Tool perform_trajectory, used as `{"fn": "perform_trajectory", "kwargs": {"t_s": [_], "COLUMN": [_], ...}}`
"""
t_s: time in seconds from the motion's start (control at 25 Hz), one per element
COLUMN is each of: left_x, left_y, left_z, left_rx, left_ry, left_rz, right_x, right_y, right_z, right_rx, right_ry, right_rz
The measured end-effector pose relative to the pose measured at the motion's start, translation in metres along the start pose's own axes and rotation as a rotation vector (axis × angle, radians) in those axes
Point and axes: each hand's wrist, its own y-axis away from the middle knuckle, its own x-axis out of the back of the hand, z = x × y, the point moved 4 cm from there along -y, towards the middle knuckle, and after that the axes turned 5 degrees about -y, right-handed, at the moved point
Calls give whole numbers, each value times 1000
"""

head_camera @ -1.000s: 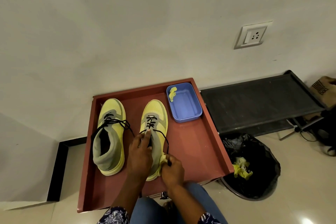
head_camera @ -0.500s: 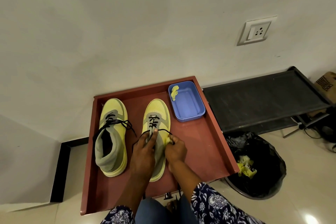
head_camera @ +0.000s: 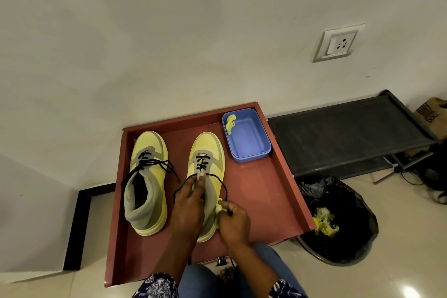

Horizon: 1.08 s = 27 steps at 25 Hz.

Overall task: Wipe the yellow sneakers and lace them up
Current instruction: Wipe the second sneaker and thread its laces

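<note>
The left hand (head_camera: 187,208) pressed straight fingers on the right sneaker (head_camera: 206,176); the right hand (head_camera: 233,221) pinched its limp, thin lace (head_camera: 223,187) near the tip.

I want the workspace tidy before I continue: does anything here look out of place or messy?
Mostly tidy. The left sneaker has loose laces trailing untied onto the red tray. A crumpled yellow wipe lies in the blue tub, and more wipes sit in the bin.
</note>
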Motion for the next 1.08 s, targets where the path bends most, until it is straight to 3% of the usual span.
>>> {"fn": "perform_trajectory", "kwargs": {"t_s": [0.28, 0.56, 0.68, 0.84, 1.08], "left_x": [2, -3, -2, -2, 4], "left_y": [0, 0, 0, 0, -1], "left_z": [2, -1, 0, -1, 4], "left_rx": [-9, 8, 11, -1, -63], "left_ry": [15, 23, -15, -21, -44], "left_rz": [26, 24, 16, 35, 105], "right_x": [21, -7, -12, -8, -8], "right_y": [-45, -65, -43, -11, -26], "right_z": [-52, -57, -39, -10, -2], "right_rx": [149, 255, 305, 215, 82], "right_ry": [-106, 196, 233, 103, 30], "right_rz": [140, -91, -40, 58, 57]}}
